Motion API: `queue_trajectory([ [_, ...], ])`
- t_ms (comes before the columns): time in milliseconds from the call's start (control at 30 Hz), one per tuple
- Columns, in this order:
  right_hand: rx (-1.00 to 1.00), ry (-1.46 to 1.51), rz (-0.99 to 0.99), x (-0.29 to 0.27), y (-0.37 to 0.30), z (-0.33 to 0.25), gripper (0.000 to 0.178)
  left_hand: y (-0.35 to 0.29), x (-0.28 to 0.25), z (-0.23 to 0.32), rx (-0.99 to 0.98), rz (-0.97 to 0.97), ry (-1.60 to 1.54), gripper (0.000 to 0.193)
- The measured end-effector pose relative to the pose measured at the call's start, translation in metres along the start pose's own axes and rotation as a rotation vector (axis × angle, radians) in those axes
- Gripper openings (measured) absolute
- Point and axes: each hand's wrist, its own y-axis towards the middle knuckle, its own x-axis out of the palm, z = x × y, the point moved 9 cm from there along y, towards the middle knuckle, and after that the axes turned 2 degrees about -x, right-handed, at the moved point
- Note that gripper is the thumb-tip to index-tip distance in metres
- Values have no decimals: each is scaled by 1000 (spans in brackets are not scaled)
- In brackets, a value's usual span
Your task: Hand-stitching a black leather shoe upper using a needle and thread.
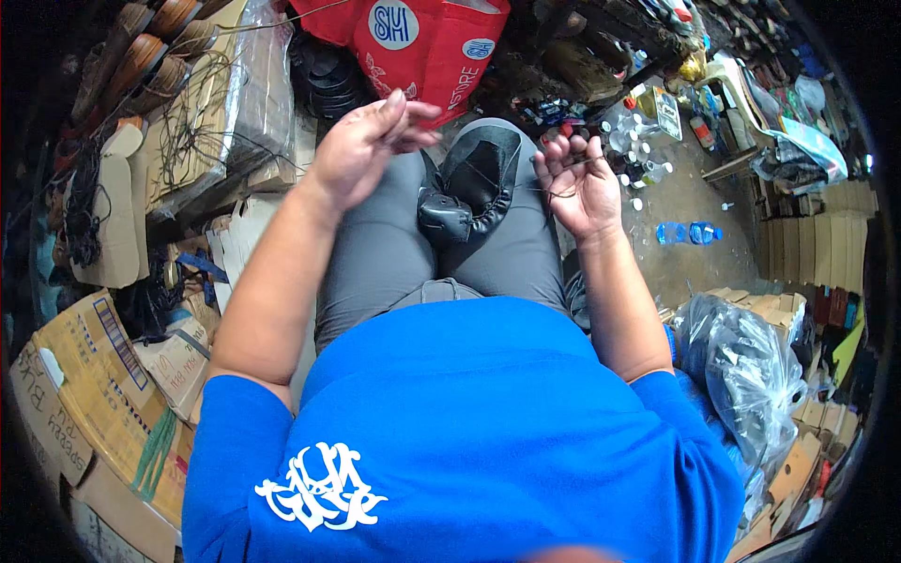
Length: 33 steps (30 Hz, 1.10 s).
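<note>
A black shoe upper point(477, 183) lies across my thighs, its opening facing up and a bunched, shiny black part at its near left. My left hand point(368, 145) is raised to the left of it, thumb closed toward the slightly blurred fingers; whatever they grip is too small to make out. On the other side, my right hand point(580, 186) is held palm up with its fingers curled in. A thin dark thread point(556, 194) shows at those fingers. Both hands are apart from the shoe upper.
Beyond my knees stands a red shopping bag point(427, 47). Small bottles point(631, 145) crowd the floor at the right, near blue plastic bottles point(690, 234). Cardboard point(103, 366) is piled at the left. A clear plastic bag point(741, 366) sits beside my right arm.
</note>
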Motion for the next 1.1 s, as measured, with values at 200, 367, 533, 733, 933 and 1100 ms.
queue_trajectory([
  [200, 117, -181, -209, 0, -19, 9, 44, 14, 30, -18, -58, -93, -980, 46],
  [367, 72, -306, -149, -16, -29, -9, 46, 19, 17, -35, -161, -39, -855, 48],
  [533, 74, -291, -165, -28, -32, -13, 45, 21, 4, -50, -205, -7, -809, 50],
  [733, 147, -1482, 15, -95, -57, -83, 54, -9, -91, -8, -31, 275, 459, 37],
  [933, -30, -1470, -230, 27, -25, -61, 62, -67, 55, 15, 484, -117, 962, 38],
  [1100, 54, -1930, -483, 85, 1, 5, 44, -61, 95, -8, 559, -221, 1296, 42],
])
